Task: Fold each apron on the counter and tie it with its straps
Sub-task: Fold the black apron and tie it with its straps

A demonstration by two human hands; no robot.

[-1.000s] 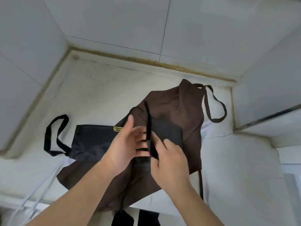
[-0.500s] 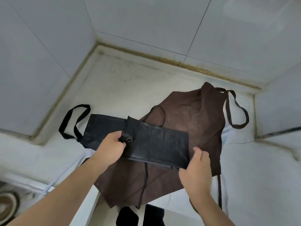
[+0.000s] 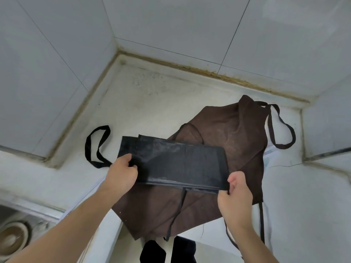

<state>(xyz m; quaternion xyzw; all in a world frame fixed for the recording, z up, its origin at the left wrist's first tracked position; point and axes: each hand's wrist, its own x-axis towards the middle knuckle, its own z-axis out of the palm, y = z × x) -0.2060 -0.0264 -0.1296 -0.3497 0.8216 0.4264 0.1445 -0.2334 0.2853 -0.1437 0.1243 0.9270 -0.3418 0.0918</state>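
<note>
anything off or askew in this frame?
Yes: the brown apron is crumpled and hangs over the counter edge. Both hands hold the folded black apron, whose thin strap dangles untied.

We see pale tiled walls [image 3: 171,21] | stained counter [image 3: 152,103] in the corner | grimy grout seam [image 3: 209,72] | sink drain [image 3: 11,238] lower left

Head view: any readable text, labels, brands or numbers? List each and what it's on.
None readable.
Black apron, folded into a strip held between the left hand and the right hand: no print or tag showing.
Brown apron spread on the counter: plain, no label in view.
Wall tiles: blank.
</note>
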